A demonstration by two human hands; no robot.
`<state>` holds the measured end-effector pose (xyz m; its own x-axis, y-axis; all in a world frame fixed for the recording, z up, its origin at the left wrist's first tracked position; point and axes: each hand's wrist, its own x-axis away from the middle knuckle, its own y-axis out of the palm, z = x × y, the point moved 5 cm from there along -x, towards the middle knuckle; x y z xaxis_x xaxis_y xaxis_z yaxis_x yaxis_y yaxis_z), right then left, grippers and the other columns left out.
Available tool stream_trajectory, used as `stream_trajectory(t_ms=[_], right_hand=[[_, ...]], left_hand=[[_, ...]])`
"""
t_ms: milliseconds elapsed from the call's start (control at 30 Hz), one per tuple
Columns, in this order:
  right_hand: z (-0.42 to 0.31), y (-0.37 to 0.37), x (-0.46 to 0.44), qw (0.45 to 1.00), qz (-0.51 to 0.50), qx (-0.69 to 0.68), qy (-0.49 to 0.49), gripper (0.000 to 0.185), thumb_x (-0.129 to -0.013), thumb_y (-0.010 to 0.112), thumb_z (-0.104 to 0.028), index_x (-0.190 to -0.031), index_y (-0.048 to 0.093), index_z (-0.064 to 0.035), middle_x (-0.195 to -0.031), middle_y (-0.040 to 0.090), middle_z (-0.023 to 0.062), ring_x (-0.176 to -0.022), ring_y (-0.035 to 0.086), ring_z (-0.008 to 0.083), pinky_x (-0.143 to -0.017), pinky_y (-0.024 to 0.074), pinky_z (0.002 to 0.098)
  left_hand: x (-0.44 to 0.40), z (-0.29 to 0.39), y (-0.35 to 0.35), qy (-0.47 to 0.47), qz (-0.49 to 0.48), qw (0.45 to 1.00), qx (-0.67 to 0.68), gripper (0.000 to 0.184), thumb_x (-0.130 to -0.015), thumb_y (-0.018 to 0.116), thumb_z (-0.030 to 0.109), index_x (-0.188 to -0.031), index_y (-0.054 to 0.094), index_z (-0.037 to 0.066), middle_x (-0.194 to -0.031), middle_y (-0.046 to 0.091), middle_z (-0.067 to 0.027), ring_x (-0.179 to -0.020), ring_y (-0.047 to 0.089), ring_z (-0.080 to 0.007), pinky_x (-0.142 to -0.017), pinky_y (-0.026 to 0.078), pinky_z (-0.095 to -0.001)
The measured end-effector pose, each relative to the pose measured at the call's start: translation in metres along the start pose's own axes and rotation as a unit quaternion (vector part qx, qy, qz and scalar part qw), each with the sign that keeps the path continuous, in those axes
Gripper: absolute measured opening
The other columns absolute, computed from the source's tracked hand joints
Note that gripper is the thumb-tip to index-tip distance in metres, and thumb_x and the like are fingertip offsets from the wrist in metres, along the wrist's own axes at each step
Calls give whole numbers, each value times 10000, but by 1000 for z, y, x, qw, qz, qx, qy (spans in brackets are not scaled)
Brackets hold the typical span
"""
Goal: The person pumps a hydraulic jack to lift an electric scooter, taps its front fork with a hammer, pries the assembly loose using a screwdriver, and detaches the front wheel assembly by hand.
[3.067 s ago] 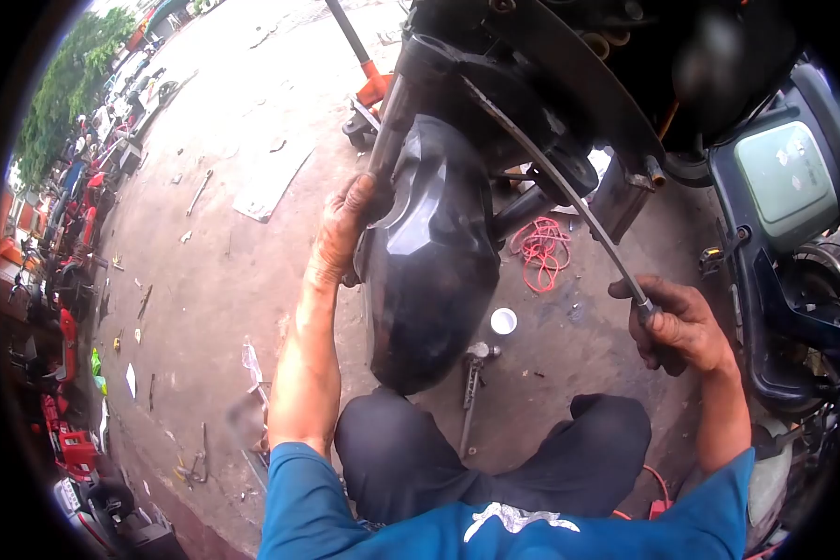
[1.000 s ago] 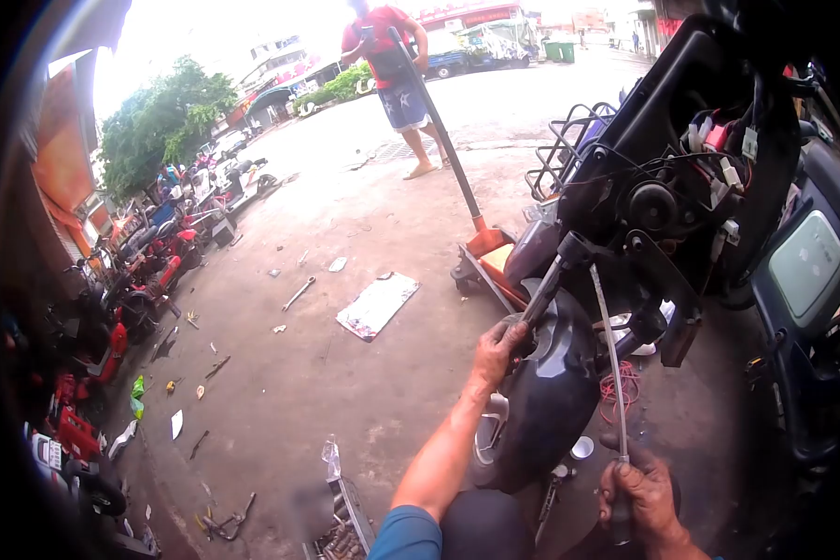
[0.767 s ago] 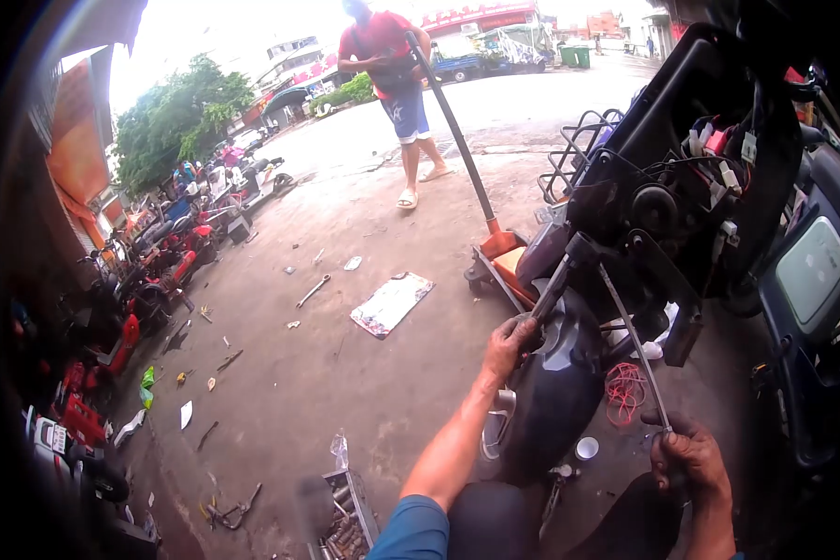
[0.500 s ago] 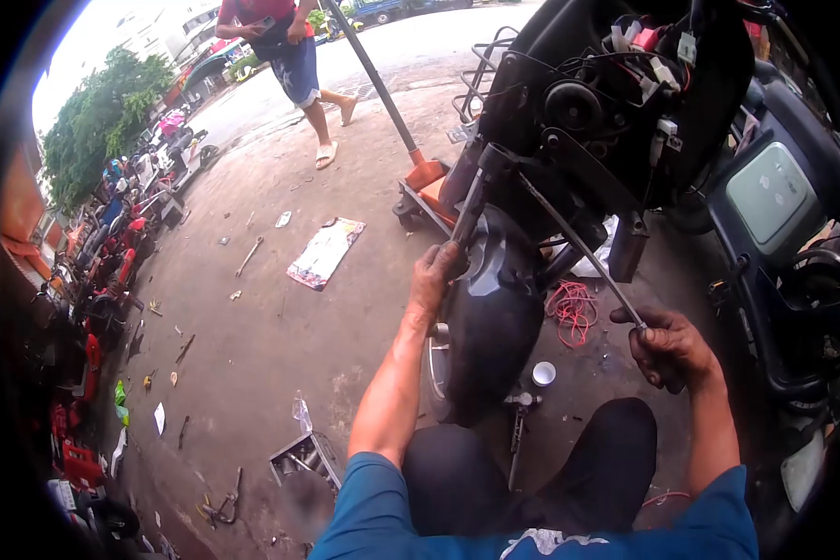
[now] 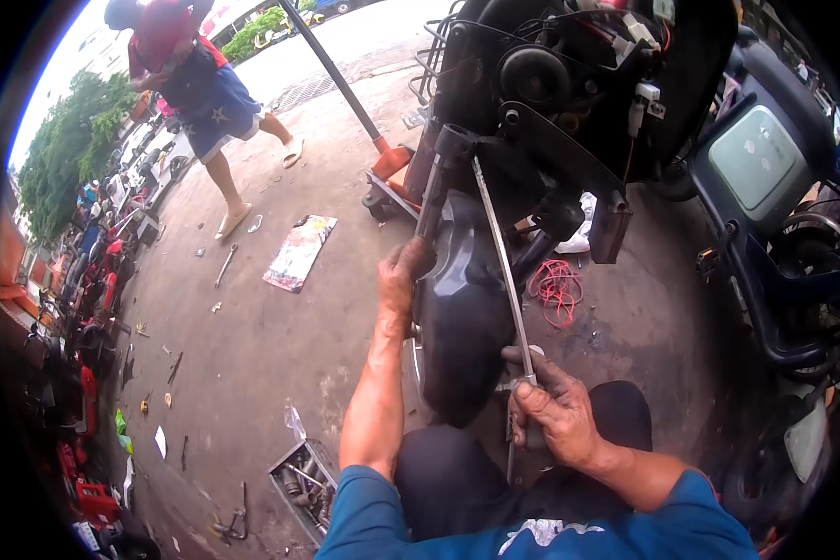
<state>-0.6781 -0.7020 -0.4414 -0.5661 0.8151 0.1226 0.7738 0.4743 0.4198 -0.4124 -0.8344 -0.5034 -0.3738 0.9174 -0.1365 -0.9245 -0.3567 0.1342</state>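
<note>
My left hand (image 5: 403, 273) is closed round a dark metal bar (image 5: 429, 201), which runs up to a round tubular head (image 5: 454, 145) at the front of the stripped scooter (image 5: 532, 84). In my right hand (image 5: 558, 406) is the lower end of a long thin metal rod (image 5: 502, 252). The rod slants up and its far tip lies close to the tubular head; whether they touch I cannot tell. Below my left hand is a glossy black fender (image 5: 467, 327). A metal tool between my knees is partly hidden by my right hand.
A person in blue shorts (image 5: 215, 107) walks at upper left. An orange floor jack (image 5: 390, 163) stands ahead. Red cord (image 5: 555, 291), a printed sheet (image 5: 299, 252), a wrench (image 5: 225, 265) and a tray of sockets (image 5: 306, 481) lie on the ground. Another scooter (image 5: 765, 215) stands right.
My right hand has swung left and down with the rod, which is now closer to the bar. My left hand keeps its grip. The walking person has come nearer, and the view has shifted.
</note>
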Motion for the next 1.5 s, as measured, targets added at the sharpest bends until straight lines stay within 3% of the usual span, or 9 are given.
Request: stream_trajectory(t_ms=[233, 367, 667, 967, 1067, 1233, 1333, 1400, 1500], right_hand=[[19, 26, -11, 999, 40, -23, -20, 511, -940, 578, -233, -1361, 395, -7, -745, 517, 35, -556, 541, 118, -529, 486, 256], [8, -15, -8, 999, 17, 28, 3, 482, -950, 557, -261, -1356, 437, -31, -673, 516, 13, -551, 525, 90, -523, 434, 221], [-81, -90, 5, 993, 8, 107, 50, 661, -779, 724, -387, -1205, 493, 63, -523, 490, 64, -351, 479, 156, -320, 384, 267], [-89, -109, -4, 985, -27, 166, 34, 730, -763, 718, -451, -1206, 474, 75, -495, 461, 44, -339, 473, 145, -308, 357, 265], [-103, -107, 0, 978, -8, 196, 63, 752, -757, 715, -466, -1225, 491, 79, -555, 463, 23, -393, 488, 127, -357, 385, 250], [-107, -117, 2, 973, -32, 203, 105, 553, -848, 658, -381, -1245, 551, -12, -630, 488, 4, -481, 515, 103, -430, 399, 223], [-127, -115, 9, 972, -44, 193, 126, 491, -879, 642, -340, -1248, 556, -28, -657, 500, 11, -494, 517, 101, -435, 406, 231], [-136, -113, 12, 972, -37, 175, 150, 494, -875, 649, -330, -1249, 550, -21, -662, 505, 17, -493, 519, 104, -430, 409, 237], [-148, -116, 9, 964, -33, 207, 165, 508, -879, 648, -307, -1265, 520, -4, -657, 504, 18, -507, 522, 99, -428, 410, 239]], left_hand=[[2, 15, -2, 8, 3, 997, -79, 457, -882, 636, 397, -892, 665, -59, -796, 661, -85, -721, 597, -152, -690, 466, -285], [1, 11, -5, 13, 15, 995, -94, 449, -880, 638, 398, -881, 664, -50, -788, 662, -80, -721, 596, -141, -666, 461, -271], [0, 11, -2, 43, -31, 996, -72, 429, -891, 605, 443, -896, 633, 15, -742, 617, -25, -639, 550, -87, -534, 430, -247], [-1, 4, -4, 9, -7, 998, -58, 449, -890, 625, 409, -1023, 619, -20, -813, 618, -44, -763, 547, -112, -693, 453, -277], [-2, 2, -5, 27, -26, 996, -78, 364, -918, 603, 355, -960, 625, -6, -830, 632, -39, -755, 558, -97, -692, 460, -258], [-1, -27, -27, -24, -14, 1000, 3, 373, -947, 551, 261, -1139, 580, -58, -954, 662, -96, -855, 618, -163, -780, 483, -286], [18, -26, -44, 99, -53, 987, -114, 395, -886, 519, 148, -1208, 530, -80, -1035, 654, -120, -937, 616, -213, -815, 480, -304], [41, -30, -45, -41, -29, 999, -12, 437, -812, 527, 95, -1231, 528, -29, -1006, 652, -98, -890, 606, -218, -769, 479, -320], [58, -30, -41, -95, -54, 985, -136, 422, -788, 546, 60, -1207, 553, 14, -929, 634, -52, -807, 589, -192, -700, 477, -322]])
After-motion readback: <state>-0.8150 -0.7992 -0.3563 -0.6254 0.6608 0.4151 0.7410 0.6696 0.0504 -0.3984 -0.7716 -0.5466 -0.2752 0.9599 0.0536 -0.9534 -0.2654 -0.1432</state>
